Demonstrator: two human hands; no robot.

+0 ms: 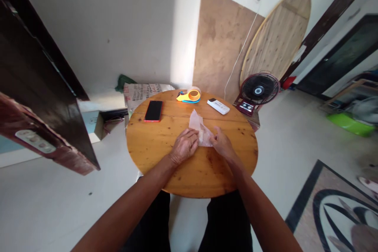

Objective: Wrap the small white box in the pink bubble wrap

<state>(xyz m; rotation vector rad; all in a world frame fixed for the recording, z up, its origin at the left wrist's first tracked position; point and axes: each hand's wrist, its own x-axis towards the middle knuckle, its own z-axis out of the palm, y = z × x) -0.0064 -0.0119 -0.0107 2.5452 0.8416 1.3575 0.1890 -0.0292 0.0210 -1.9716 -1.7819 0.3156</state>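
Note:
A thin, whitish, see-through plastic bag (195, 121) lies crumpled on the round wooden table (147, 145), its narrow end pointing away from me. My left hand (185, 145) rests on the bag's left side, fingers bent and pressed onto it. At the right edge, my right hand (222, 142) grips the bag between thumb and fingers, with the index finger partly raised. Something pale shows in or on the bag between the hands, too small to make out.
Along the table's far side are a red-edged phone (154, 111), a yellow and blue tape dispenser (190, 95) and a white device (218, 106). A dark fan (258, 89) stands beyond the right edge. A wooden door (44, 86) is at left.

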